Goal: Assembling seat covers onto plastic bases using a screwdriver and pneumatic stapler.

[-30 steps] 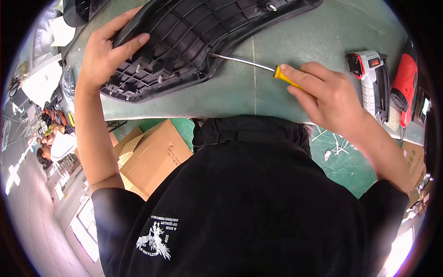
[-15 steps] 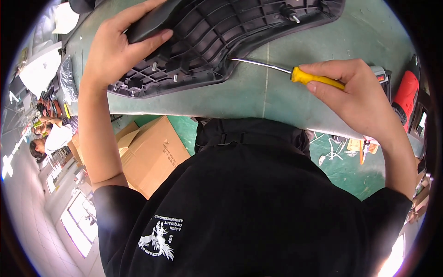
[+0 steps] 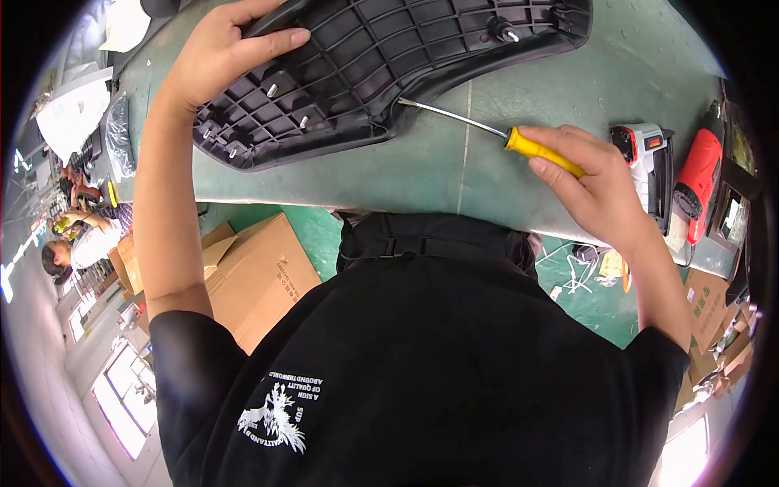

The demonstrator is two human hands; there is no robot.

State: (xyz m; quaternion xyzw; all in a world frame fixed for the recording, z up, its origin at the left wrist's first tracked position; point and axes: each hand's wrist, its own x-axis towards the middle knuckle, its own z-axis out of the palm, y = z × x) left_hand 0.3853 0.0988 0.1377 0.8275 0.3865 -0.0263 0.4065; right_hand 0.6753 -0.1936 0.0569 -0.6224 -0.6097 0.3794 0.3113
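Observation:
A curved black plastic panel point(image 3: 357, 73), ribbed on the side facing me, is tilted up over the green tabletop. Several metal studs stick out of its ribs. My left hand point(image 3: 231, 53) grips its upper left edge, the thumb pressed over the rim and the fingertips hidden behind. In my right hand point(image 3: 588, 174) is a screwdriver point(image 3: 542, 152) with a yellow handle, held between thumb and fingers. The screwdriver's metal tip is at the panel's near rim, by the inward bend. Whether the tip touches the rim or sits just short of it, I cannot tell.
On the right of the green tabletop point(image 3: 519, 97) lie a grey and black nail-gun-like tool point(image 3: 649, 162) and a red power tool point(image 3: 699, 174). Below the near edge, left, stands a cardboard box point(image 3: 264, 280). Another person point(image 3: 85, 243) is far left.
My right hand and the screwdriver have shifted slightly left and down, the tip staying by the rim. The panel has tilted a little, showing more ribs, and my left hand has moved up slightly.

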